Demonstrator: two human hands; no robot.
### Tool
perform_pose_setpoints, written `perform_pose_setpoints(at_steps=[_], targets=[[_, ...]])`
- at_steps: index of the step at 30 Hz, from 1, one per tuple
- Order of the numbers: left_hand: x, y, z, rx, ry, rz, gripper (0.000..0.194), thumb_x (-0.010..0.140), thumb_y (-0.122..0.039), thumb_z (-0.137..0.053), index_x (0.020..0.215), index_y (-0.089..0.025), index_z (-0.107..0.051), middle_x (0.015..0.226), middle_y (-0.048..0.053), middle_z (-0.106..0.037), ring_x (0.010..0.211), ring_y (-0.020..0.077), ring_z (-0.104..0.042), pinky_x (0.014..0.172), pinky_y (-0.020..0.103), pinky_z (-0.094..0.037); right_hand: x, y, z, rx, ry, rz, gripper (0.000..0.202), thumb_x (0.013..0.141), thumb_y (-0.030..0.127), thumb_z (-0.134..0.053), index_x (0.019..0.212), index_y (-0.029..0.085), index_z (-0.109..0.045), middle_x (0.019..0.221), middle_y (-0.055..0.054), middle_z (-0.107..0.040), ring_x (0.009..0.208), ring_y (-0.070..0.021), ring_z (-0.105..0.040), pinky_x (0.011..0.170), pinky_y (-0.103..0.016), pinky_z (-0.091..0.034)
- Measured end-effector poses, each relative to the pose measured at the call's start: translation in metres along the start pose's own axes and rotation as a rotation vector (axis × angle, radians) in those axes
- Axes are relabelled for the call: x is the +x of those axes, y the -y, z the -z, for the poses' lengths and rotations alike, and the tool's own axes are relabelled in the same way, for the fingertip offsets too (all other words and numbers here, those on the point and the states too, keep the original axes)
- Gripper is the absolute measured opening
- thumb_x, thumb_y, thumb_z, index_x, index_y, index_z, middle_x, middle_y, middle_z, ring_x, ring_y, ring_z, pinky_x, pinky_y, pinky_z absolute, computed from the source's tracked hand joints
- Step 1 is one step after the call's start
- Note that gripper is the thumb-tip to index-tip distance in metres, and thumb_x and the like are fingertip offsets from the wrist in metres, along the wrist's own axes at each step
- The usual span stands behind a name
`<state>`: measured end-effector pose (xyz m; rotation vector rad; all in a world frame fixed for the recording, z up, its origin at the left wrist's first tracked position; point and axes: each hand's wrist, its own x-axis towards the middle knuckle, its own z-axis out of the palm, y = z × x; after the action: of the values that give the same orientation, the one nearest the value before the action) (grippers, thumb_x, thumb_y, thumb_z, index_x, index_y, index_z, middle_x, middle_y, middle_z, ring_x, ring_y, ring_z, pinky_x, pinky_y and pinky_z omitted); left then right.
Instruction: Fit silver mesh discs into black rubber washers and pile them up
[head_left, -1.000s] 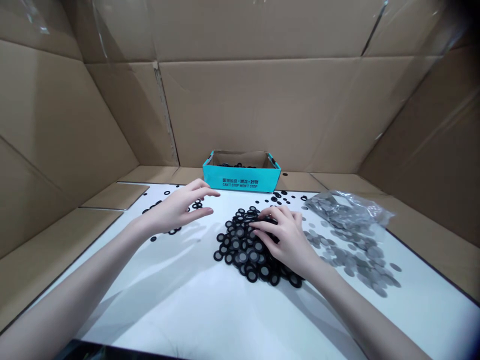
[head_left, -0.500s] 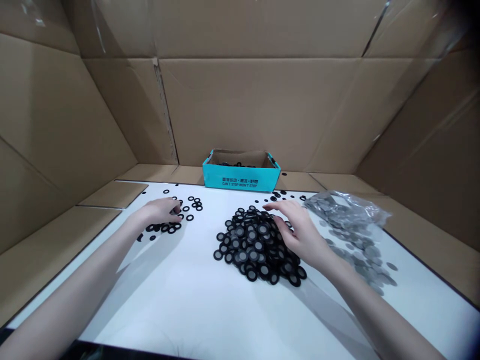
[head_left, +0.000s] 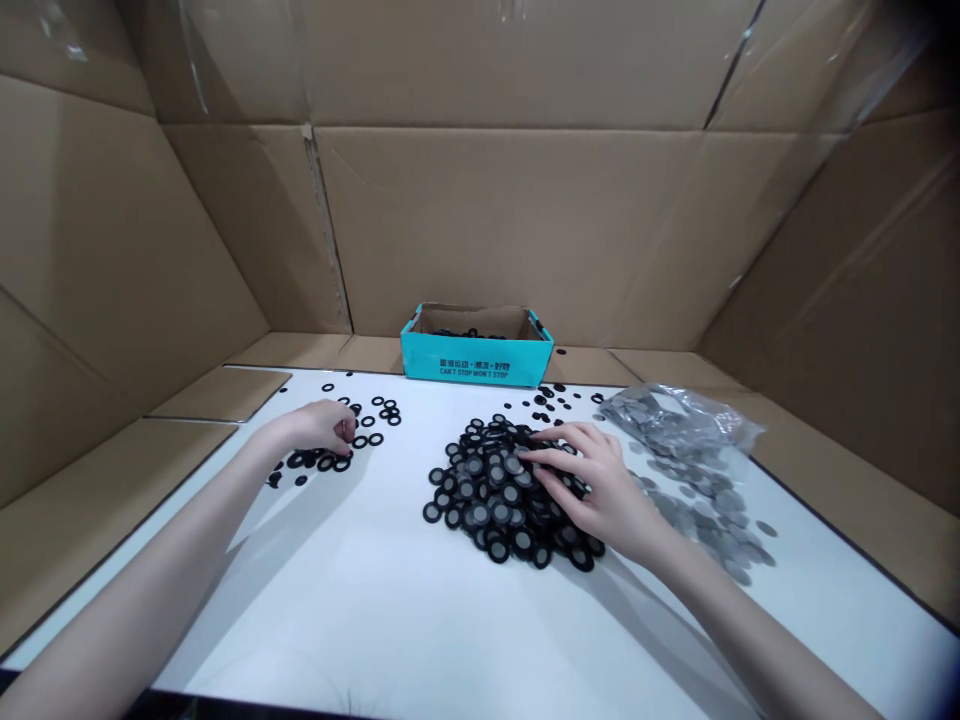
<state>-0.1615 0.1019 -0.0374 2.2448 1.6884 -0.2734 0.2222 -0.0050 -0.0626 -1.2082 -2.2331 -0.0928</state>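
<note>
Rings (head_left: 389, 417) lie around the curled left hand (head_left: 319, 427), whether pinching any I cannot tell; right hand (head_left: 600, 490), fingers spread, is over the disc pile (head_left: 496, 512)

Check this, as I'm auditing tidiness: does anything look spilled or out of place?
Possibly: grey discs lie strewn in front of the clear bag at right, as though spilled, though they may be laid out deliberately. Also, one black piece lies off the white table, on cardboard right of the teal box.

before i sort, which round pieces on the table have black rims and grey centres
The heap at the right hand; black rings leftward look hollow, discs rightward plain grey.
</note>
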Motion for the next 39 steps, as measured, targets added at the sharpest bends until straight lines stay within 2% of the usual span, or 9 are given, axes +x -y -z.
perform_pose_setpoints(at_steps=[4, 8, 13, 16, 21, 25, 33, 39], targets=[[-0.003, 0.0, 0.002, -0.011, -0.018, -0.02, 0.03, 0.063, -0.029, -0.059, 0.089, -0.019, -0.067, 0.078, 0.003, -0.07, 0.074, 0.0207, -0.064, 0.063, 0.024, -0.044, -0.003, 0.002, 0.001, -0.013, -0.038, -0.004, 0.023, 0.094, 0.024, -0.05, 0.104, 0.027, -0.071, 0.112, -0.009, -0.067, 0.108, -0.0279, -0.057, 0.09, -0.049, -0.041], [-0.006, -0.001, 0.004, -0.008, -0.067, -0.053, 0.03, 0.066, -0.031, -0.055, 0.091, -0.018, -0.067, 0.085, 0.004, -0.071, 0.078, 0.0212, -0.065, 0.065, 0.024, -0.045, -0.009, -0.007, 0.01, -0.057, -0.102, -0.056, 0.023, 0.095, 0.031, -0.048, 0.101, 0.026, -0.07, 0.11, -0.009, -0.068, 0.106, -0.0284, -0.059, 0.086, -0.047, -0.04], [-0.006, -0.006, 0.006, 0.004, -0.146, -0.072, 0.033, 0.069, -0.03, -0.05, 0.094, -0.019, -0.07, 0.094, 0.006, -0.073, 0.083, 0.0223, -0.066, 0.07, 0.025, -0.045, -0.034, -0.046, 0.019, -0.196, -0.083, -0.23, 0.031, 0.094, 0.034, -0.044, 0.082, 0.024, -0.071, 0.105, -0.009, -0.07, 0.103, -0.0297, -0.059, 0.081, -0.045, -0.038], [-0.007, -0.011, 0.01, -0.007, -0.172, -0.086, 0.034, 0.071, -0.03, -0.05, 0.094, -0.019, -0.072, 0.095, 0.006, -0.075, 0.085, 0.0224, -0.067, 0.073, 0.026, -0.046, -0.055, -0.074, 0.021, -0.308, -0.005, -0.354, 0.032, 0.086, 0.027, -0.042, 0.096, 0.024, -0.073, 0.107, -0.01, -0.07, 0.101, -0.0308, -0.059, 0.077, -0.044, -0.04], [-0.009, -0.02, 0.014, -0.036, -0.209, -0.095, 0.035, 0.074, -0.032, -0.048, 0.093, -0.018, -0.075, 0.094, 0.006, -0.077, 0.085, 0.0237, -0.069, 0.077, 0.027, -0.047, -0.079, -0.099, 0.016, -0.39, 0.044, -0.449, 0.037, 0.086, 0.041, -0.045, 0.095, 0.021, -0.075, 0.103, -0.013, -0.072, 0.098, -0.0355, -0.059, 0.071, -0.046, -0.041], [-0.011, -0.027, 0.015, -0.063, -0.22, -0.088, 0.034, 0.074, -0.033, -0.049, 0.091, -0.019, -0.075, 0.089, 0.006, -0.077, 0.081, 0.0235, -0.069, 0.074, 0.028, -0.048, -0.082, -0.103, 0.009, -0.389, 0.036, -0.451, 0.043, 0.089, 0.05, -0.044, 0.098, 0.022, -0.075, 0.1, -0.013, -0.073, 0.096, -0.0348, -0.059, 0.068, -0.043, -0.041], [-0.015, -0.04, 0.018, -0.141, -0.228, -0.121, 0.03, 0.072, -0.033, -0.051, 0.087, -0.018, -0.073, 0.089, 0.006, -0.076, 0.078, 0.0225, -0.069, 0.072, 0.028, -0.048, -0.072, -0.102, 0.006, -0.379, -0.016, -0.44, 0.049, 0.091, 0.055, -0.041, 0.078, 0.022, -0.075, 0.086, -0.011, -0.074, 0.085, -0.0318, -0.06, 0.064, -0.038, -0.036], [-0.017, -0.057, 0.024, -0.273, -0.258, -0.173, 0.031, 0.077, -0.043, -0.051, 0.085, -0.015, -0.064, 0.08, 0.007, -0.071, 0.069, 0.0214, -0.067, 0.063, 0.028, -0.048, -0.064, -0.09, 0.018, -0.345, -0.081, -0.387, 0.045, 0.093, 0.052, -0.042, 0.093, 0.022, -0.075, 0.088, -0.009, -0.074, 0.086, -0.0299, -0.063, 0.067, -0.039, -0.037]])
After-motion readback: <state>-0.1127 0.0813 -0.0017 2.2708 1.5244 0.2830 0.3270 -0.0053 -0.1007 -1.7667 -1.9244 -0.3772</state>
